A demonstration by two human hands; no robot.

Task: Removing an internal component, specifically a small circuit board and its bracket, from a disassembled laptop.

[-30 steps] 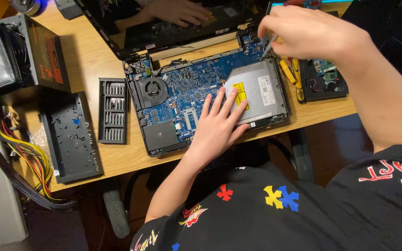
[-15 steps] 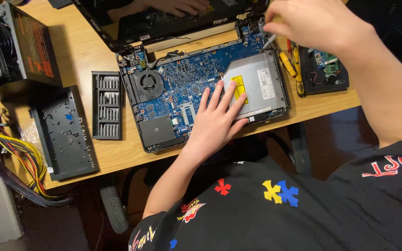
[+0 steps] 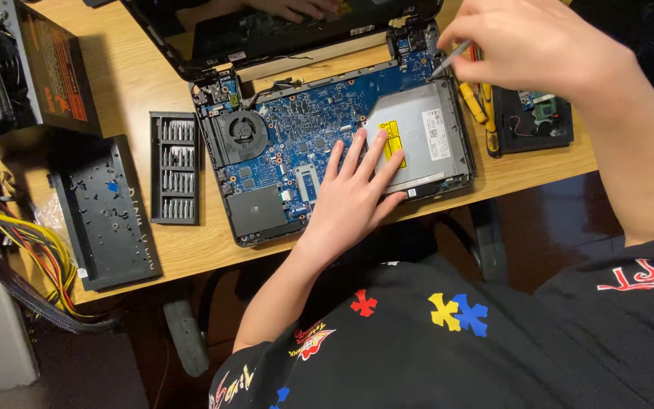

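Note:
An opened laptop [image 3: 281, 144] lies on the wooden desk, its blue circuit board and round fan [image 3: 241, 130] bare. My left hand [image 3: 353, 193] rests flat, fingers spread, on the board and the edge of the silver optical drive [image 3: 425, 140]. My right hand [image 3: 527, 45] pinches a thin metal screwdriver [image 3: 448, 60] whose tip touches the laptop's far right corner beside the drive. The laptop's lid [image 3: 266, 30] lies open at the back, with another person's hand [image 3: 300, 7] on it.
A black tray of screwdriver bits [image 3: 175, 167] and a black plastic cover [image 3: 107, 212] lie left of the laptop. A power supply box [image 3: 32, 68] with coloured cables [image 3: 24, 250] stands far left. Yellow-handled tools [image 3: 478, 106] and a small black part [image 3: 535, 117] lie at the right desk edge.
The view has shifted slightly, so everything sits a little lower and right in the frame. My right hand has moved a little with the screwdriver at the corner. My left hand stays flat on the drive.

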